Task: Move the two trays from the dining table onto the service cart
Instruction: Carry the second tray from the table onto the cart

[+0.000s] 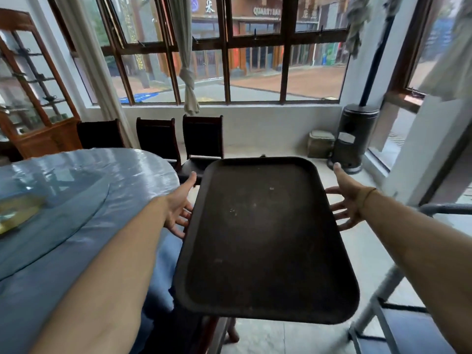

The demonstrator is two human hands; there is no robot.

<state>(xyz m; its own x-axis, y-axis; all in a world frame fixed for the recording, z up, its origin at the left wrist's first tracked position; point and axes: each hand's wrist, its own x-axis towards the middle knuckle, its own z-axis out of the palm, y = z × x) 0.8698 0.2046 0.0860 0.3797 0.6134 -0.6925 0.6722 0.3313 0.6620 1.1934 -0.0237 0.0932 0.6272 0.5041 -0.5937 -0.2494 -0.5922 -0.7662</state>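
Observation:
A dark brown rectangular tray (263,238) is in the air between the dining table (63,251) and the service cart (383,290). My left hand (178,208) holds its left long edge, thumb along the rim and fingers underneath. My right hand (344,198) holds the right long edge the same way. The tray is empty and tilts slightly. The cart's grey frame and blue-grey shelf show at the lower right, only partly in view. No second tray is clearly visible; a blurred yellowish object (15,213) lies at the table's left.
The round table has a blue cloth and a glass turntable (51,190). Dark wooden chairs (201,139) stand behind and beside the table, and one is below the tray. A black patio heater (355,139) stands by the window. Tiled floor lies ahead.

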